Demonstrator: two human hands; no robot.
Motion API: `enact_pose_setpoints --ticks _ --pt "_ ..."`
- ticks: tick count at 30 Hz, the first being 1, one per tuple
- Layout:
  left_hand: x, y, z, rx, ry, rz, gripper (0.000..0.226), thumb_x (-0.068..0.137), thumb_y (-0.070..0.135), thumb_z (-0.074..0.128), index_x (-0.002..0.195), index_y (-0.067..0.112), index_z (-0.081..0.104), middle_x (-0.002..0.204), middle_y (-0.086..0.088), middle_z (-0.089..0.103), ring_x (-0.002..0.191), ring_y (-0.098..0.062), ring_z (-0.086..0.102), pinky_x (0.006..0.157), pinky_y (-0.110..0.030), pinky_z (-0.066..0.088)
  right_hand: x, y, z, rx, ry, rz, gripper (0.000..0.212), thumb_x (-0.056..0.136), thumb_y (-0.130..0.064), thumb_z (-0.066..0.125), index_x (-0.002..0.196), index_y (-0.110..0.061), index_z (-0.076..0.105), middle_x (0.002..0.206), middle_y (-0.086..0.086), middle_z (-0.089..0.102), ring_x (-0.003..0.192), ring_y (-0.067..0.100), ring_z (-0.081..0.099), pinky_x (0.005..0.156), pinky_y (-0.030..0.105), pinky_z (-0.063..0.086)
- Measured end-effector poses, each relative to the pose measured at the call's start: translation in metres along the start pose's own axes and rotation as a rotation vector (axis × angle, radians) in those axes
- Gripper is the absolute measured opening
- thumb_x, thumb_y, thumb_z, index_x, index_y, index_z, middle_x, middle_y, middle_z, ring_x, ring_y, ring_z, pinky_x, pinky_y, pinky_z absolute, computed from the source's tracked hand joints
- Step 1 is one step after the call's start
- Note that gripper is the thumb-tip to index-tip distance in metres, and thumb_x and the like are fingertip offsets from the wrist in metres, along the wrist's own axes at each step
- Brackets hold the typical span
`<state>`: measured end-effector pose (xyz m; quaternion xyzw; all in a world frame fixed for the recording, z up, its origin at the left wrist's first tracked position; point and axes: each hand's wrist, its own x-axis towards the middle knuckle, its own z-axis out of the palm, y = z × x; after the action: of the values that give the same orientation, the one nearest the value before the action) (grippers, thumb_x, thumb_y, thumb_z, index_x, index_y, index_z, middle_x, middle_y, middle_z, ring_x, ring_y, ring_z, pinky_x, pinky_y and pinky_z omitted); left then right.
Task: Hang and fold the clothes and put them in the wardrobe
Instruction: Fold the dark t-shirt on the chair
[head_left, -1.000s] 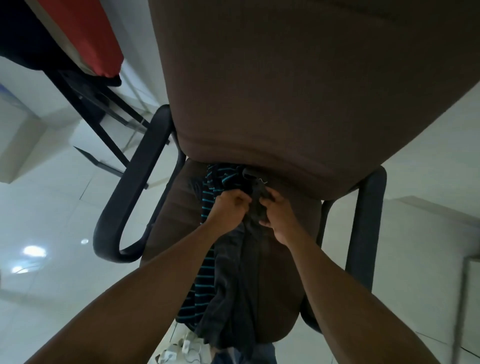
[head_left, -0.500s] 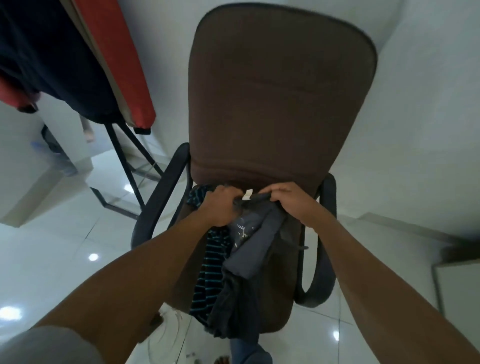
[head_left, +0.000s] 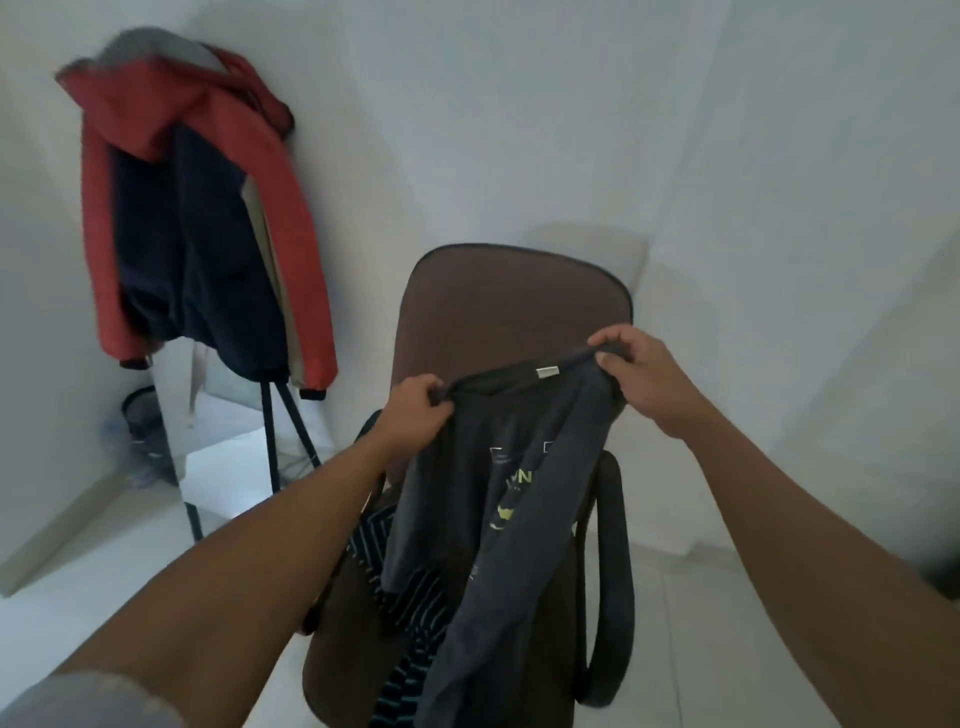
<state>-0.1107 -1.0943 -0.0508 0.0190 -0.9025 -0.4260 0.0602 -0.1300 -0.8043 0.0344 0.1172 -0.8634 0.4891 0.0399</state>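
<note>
The one container we could make out was a dark bin (head_left: 139, 415) on the floor (head_left: 104, 571) at the far left, below a red and navy jacket (head_left: 208, 208) draped on a stand; its contents were too blurred for us to tell. The brown office chair (head_left: 511, 301) served as the other holder: a dark garment with teal stripes (head_left: 410, 603) lay on its seat and spilled over the front edge. In front of the chair's backrest we saw the grey T-shirt (head_left: 524, 467) held up in the air by its neckline, stretched between both hands. The left hand (head_left: 415, 410) had its fingers (head_left: 434, 397) curled tight round the collar's left end, and the right hand (head_left: 644, 374) pinched the right end, fingers (head_left: 610, 340) folded over the fabric. The shirt hung twisted and creased, a small pale label (head_left: 547, 370) showing at the collar and a white and yellow-green print (head_left: 511, 499) on its chest, its lower part trailing down past the seat.
</note>
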Motion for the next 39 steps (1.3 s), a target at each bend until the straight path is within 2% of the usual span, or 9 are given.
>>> enact_pose_setpoints --ticks 4,7,11,14,20,25,30,34,39 --pt "0.009 0.060 -0.034 -0.363 0.131 0.037 0.006 0.090 0.013 0.070 0.086 0.013 0.066 0.078 0.000 0.067 0.076 -0.016 0.061 0.068 -0.027 0.049 -0.005 -0.034 -0.047 -0.097 0.125 -0.145 0.015 0.098 -0.013 0.058 0.111 -0.020 0.062 0.106 0.002 0.067 0.101 0.021 0.064 0.086 0.032 0.050" --pt "0.008 0.110 -0.067 -0.476 0.135 0.132 0.015 0.089 0.007 0.073 0.079 0.015 0.064 0.065 0.008 0.066 0.063 -0.003 0.063 0.057 -0.015 0.049 -0.011 -0.061 -0.084 -0.191 0.169 -0.222 0.012 0.093 -0.021 0.068 0.104 -0.020 0.065 0.095 0.000 0.069 0.093 0.020 0.066 0.079 0.026 0.048" --pt "0.004 0.169 -0.118 -0.466 0.105 0.257 0.020 0.083 0.015 0.079 0.070 0.017 0.064 0.064 0.007 0.064 0.067 -0.009 0.061 0.065 -0.024 0.050 -0.024 -0.105 -0.133 -0.252 0.158 -0.236 0.032 0.078 -0.037 0.082 0.102 -0.026 0.065 0.093 -0.010 0.066 0.087 0.008 0.063 0.070 0.018 0.045" --pt "-0.001 0.214 -0.153 -0.431 0.097 0.317 0.025 0.079 0.015 0.082 0.063 0.021 0.064 0.066 0.002 0.063 0.071 -0.015 0.061 0.066 -0.027 0.051 -0.033 -0.135 -0.173 -0.325 -0.009 -0.216 0.048 0.071 -0.027 0.089 0.111 -0.026 0.061 0.099 -0.005 0.068 0.088 0.011 0.067 0.074 0.023 0.056" --pt "-0.036 0.293 -0.201 -0.379 0.048 0.404 0.026 0.064 0.006 0.088 0.072 0.008 0.063 0.070 -0.008 0.068 0.067 -0.019 0.066 0.062 -0.028 0.056 -0.041 -0.179 -0.235 -0.114 0.146 -0.272 0.018 0.080 -0.018 0.082 0.092 -0.009 0.073 0.090 0.008 0.075 0.083 0.020 0.072 0.077 0.031 0.060" --pt "-0.069 0.340 -0.231 -0.392 -0.088 0.389 0.024 0.066 0.022 0.088 0.077 0.008 0.072 0.078 -0.011 0.073 0.069 -0.018 0.069 0.063 -0.026 0.057 -0.059 -0.208 -0.270 0.210 0.082 -0.318 0.017 0.094 -0.013 0.065 0.108 -0.011 0.074 0.106 0.008 0.075 0.096 0.019 0.071 0.082 0.032 0.056" --pt "-0.091 0.369 -0.245 -0.442 -0.032 0.413 0.014 0.084 0.015 0.074 0.076 0.009 0.064 0.072 -0.004 0.071 0.064 -0.014 0.067 0.057 -0.022 0.055 -0.076 -0.226 -0.286 0.071 0.181 -0.379 0.012 0.093 -0.025 0.067 0.096 -0.019 0.076 0.092 -0.002 0.077 0.078 0.004 0.072 0.071 0.017 0.057" --pt "-0.103 0.378 -0.245 -0.379 0.041 0.438 0.026 0.089 0.017 0.071 0.070 0.014 0.053 0.061 0.003 0.065 0.055 -0.008 0.061 0.049 -0.018 0.049 -0.086 -0.233 -0.296 0.040 0.123 -0.372 0.016 0.085 -0.024 0.077 0.090 -0.009 0.074 0.089 0.005 0.076 0.078 0.015 0.071 0.071 0.024 0.056" --pt "-0.113 0.381 -0.247 -0.353 0.025 0.474 0.051 0.076 0.016 0.080 0.062 0.022 0.031 0.056 0.005 0.042 0.050 -0.007 0.045 0.048 -0.017 0.039 -0.093 -0.234 -0.303 0.150 0.044 -0.409 0.013 0.093 -0.014 0.066 0.099 -0.007 0.075 0.104 0.016 0.074 0.092 0.023 0.069 0.087 0.038 0.054"
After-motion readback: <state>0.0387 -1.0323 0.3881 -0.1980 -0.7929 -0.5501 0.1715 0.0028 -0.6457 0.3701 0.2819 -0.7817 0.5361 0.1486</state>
